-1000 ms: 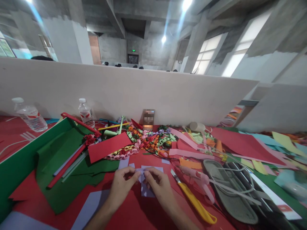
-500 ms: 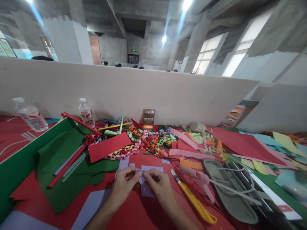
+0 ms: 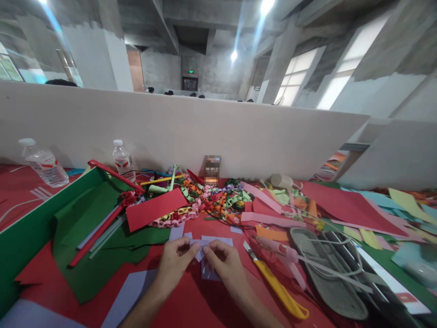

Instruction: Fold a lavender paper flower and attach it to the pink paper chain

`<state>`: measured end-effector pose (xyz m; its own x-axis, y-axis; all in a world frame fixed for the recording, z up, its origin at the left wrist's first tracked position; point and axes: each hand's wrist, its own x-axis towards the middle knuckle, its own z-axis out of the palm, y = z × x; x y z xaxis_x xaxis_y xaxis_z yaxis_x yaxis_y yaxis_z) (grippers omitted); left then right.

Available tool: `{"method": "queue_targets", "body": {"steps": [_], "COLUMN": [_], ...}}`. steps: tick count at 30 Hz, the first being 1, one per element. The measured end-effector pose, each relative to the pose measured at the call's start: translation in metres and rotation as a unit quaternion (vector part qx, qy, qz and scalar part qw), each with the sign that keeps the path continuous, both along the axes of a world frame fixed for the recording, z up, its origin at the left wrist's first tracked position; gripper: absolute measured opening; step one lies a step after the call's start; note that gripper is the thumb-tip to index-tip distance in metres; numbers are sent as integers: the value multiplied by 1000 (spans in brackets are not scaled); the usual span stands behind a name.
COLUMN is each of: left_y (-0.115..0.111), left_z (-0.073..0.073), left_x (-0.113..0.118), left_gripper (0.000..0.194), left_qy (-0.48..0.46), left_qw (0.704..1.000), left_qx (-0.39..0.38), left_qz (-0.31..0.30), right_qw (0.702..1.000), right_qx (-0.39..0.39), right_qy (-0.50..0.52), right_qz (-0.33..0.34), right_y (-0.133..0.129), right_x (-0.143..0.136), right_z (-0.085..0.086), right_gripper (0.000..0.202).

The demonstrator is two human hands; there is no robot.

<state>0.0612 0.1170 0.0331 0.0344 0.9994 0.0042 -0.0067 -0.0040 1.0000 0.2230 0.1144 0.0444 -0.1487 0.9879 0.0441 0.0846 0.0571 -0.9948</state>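
My left hand [image 3: 177,260] and my right hand [image 3: 223,260] pinch a small piece of purple paper [image 3: 198,251] between thumbs and fingers, just above the red table surface. Under and beside my right hand lies a larger purple paper [image 3: 209,273]. Another purple sheet [image 3: 131,289] lies to the left of my left forearm. To the right of my right hand is a yellow utility knife [image 3: 280,289], its blade end pointing away from me. A pink glue gun [image 3: 283,253] rests just beyond the knife.
Colourful paper chains [image 3: 205,200] are heaped at the back. Green paper [image 3: 78,228] and a red paper stick [image 3: 95,234] lie left. Two water bottles [image 3: 123,161] stand by the white partition [image 3: 191,132]. A grey case [image 3: 327,278] with a cable lies right.
The fingertips of my two hands have moved slightly apart, my left thumb shifting left, and more of the small purple paper shows between them.
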Motion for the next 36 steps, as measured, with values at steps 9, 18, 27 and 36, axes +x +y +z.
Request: {"method": "queue_targets", "body": {"steps": [9,18,27,36], "left_y": [1,0,-5,-4], "left_z": [4,4,11,8], "left_x": [1,2,0,5], "left_gripper": [42,38,29,39], "left_qy": [7,-10,28,-41], "left_qw": [1000,999,998,999], "left_qx": [1,-6,46,-34], "left_qz": [6,-37,-32,9], "right_qw": [1000,999,998,973], "right_qx": [-7,15,46,182], "right_qy": [-1,-18,-31,-118], "right_qz": [-25,-29,-34,-75], "right_y": [-4,-5,-6,-7], "right_x": [-3,-3,-2,5], "right_z": [-1,-4,1,2], "right_gripper": [46,45,37,22]}}
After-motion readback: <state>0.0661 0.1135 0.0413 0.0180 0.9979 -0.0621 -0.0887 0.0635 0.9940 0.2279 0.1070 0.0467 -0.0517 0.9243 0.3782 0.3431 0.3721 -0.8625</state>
